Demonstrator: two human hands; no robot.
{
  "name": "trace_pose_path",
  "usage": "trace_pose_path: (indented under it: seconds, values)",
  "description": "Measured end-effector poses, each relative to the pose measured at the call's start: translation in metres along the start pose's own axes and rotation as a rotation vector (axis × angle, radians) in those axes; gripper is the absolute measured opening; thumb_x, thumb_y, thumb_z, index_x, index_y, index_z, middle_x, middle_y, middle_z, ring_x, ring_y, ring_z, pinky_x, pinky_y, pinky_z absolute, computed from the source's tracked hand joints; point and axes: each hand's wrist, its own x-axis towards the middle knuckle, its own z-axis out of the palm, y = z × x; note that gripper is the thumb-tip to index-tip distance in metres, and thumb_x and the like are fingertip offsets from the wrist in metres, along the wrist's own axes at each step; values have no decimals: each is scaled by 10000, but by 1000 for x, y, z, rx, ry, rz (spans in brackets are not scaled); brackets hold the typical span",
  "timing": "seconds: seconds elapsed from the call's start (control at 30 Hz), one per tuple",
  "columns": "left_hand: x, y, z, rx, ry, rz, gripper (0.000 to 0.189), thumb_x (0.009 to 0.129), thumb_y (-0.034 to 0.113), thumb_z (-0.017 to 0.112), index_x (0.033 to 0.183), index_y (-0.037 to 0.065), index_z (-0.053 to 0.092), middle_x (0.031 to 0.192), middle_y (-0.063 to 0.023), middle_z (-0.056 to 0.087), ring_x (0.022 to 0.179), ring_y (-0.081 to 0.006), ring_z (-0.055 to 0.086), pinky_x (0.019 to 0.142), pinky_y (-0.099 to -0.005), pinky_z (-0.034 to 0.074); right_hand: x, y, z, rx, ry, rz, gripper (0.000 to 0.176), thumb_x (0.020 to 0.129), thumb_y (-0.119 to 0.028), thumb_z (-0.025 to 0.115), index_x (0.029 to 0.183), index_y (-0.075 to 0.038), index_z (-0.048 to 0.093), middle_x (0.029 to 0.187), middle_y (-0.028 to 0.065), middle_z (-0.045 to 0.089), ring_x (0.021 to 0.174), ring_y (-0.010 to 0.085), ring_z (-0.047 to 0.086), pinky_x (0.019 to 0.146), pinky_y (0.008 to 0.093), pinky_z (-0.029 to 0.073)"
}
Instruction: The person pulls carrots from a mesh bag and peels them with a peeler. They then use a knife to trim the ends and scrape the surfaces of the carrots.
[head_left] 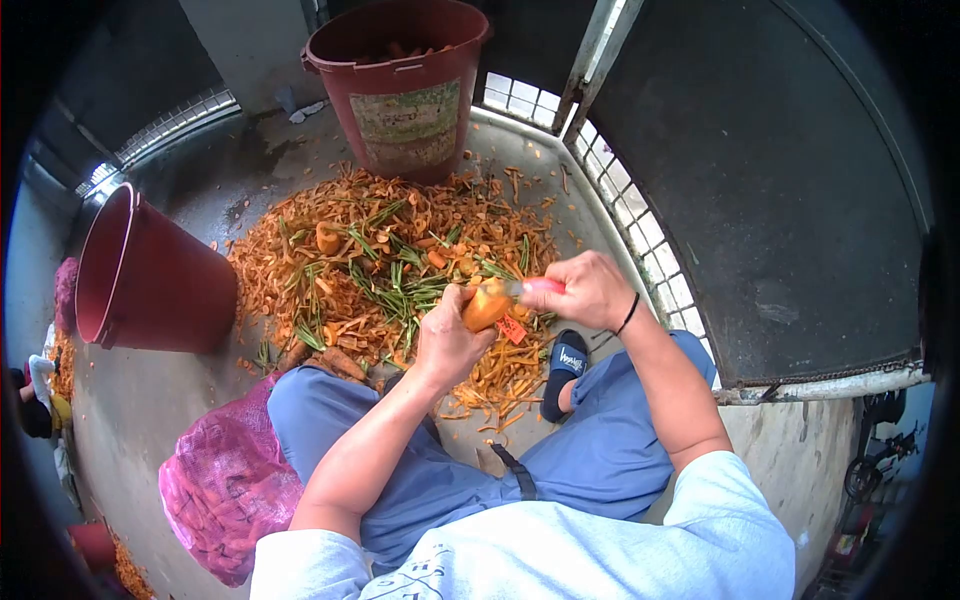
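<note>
My left hand [452, 335] is closed around a thick orange carrot [486, 306], held above the heap. In my right hand [592, 290] is a red-handled peeler [543, 286]; its head meets the carrot's upper end and is blurred. Beneath both hands spreads a large pile of carrot peelings [300, 250], mixed with green stem pieces and some carrot chunks. A few whole unpeeled carrots [343, 362] lie at the pile's near edge, close to my left knee.
A dark red bucket [410, 110] with carrots inside stands behind the pile. Another red bucket [170, 280] lies tipped at the left. A pink mesh sack [232, 480] of carrots rests beside my left leg. A dark panel [790, 200] rises at the right.
</note>
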Motion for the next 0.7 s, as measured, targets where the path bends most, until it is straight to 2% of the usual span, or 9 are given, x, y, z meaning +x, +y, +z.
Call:
trace_pose_path:
  seconds: [0.1, 0.2, 0.37, 0.43, 0.47, 0.5, 0.57, 0.6, 0.7]
  values:
    - [-3, 3, -1, 41, 7, 125, 500, 742, 95, 861, 1137, -12, 572, 1020, -206, 726, 947, -295, 749, 816, -366, 588, 3, 12, -11, 7, -26, 157, 642, 819, -694, 729, 653, -75, 701, 592, 147, 635, 587, 333, 650, 584, 424, 503]
    - [1, 1, 0, 37, 0, 78, 499, 746, 96, 865, 1134, -11, 568, 1017, -212, 726, 946, -305, 750, 801, -370, 591, -2, 5, -11, 113, -89, 7, 564, 832, -546, 800, 651, -27, 674, 551, 151, 575, 487, 269, 539, 528, 391, 433]
    - [-2, -2, 2, -3, -7, 71, 488, 753, 93, 865, 1132, -10, 575, 1027, -204, 727, 943, -298, 752, 804, -355, 593, 0, 8, -9, 57, -121, 24, 579, 836, -552, 796, 652, -19, 665, 554, 155, 582, 495, 279, 569, 524, 388, 436]
    - [-4, -4, 1, 21, -9, 181, 505, 756, 84, 863, 1163, -8, 579, 1050, -196, 726, 949, -284, 751, 817, -343, 594, 2, 20, -6, -57, 12, 117, 579, 845, -540, 794, 648, -12, 661, 571, 172, 587, 520, 300, 566, 545, 376, 455]
    - [-3, -4, 2, 20, -10, 185, 505, 756, 84, 863, 1163, -8, 579, 1050, -196, 726, 949, -284, 751, 817, -343, 594, 5, 27, -3, -30, 20, 232, 549, 863, -523, 791, 714, -3, 695, 597, 125, 630, 561, 214, 603, 576, 347, 471]
    - [-2, -3, 3, 19, 5, 180, 520, 755, 80, 863, 1182, -8, 579, 1064, -190, 725, 965, -276, 747, 834, -342, 593, 8, 32, -1, -32, 21, 232, 549, 863, -523, 791, 714, -3, 695, 597, 125, 630, 561, 214, 603, 576, 347, 471]
    - [-1, 0, 3, 18, 24, 167, 536, 754, 77, 863, 1201, -8, 579, 1079, -185, 724, 981, -267, 743, 851, -341, 592, 14, 44, 8, 351, 2, 337, 478, 882, -475, 799, 870, -1, 736, 726, 48, 691, 699, 98, 634, 630, 314, 485]
    - [1, 2, 1, -7, -18, 97, 550, 754, 78, 864, 1215, -10, 577, 1092, -181, 722, 999, -259, 738, 868, -342, 588, 17, 43, 16, 631, -38, 263, 444, 864, -377, 848, 1072, -3, 731, 886, -9, 701, 851, 56, 632, 712, 284, 508]
    - [1, 5, 1, -24, -100, 24, 579, 752, 94, 878, 1233, -9, 572, 1110, -168, 717, 1022, -237, 726, 910, -346, 579, 7, 28, 36, 875, -193, 155, 465, 839, -252, 881, 1185, 1, 699, 979, -3, 704, 895, 69, 640, 794, 256, 524]
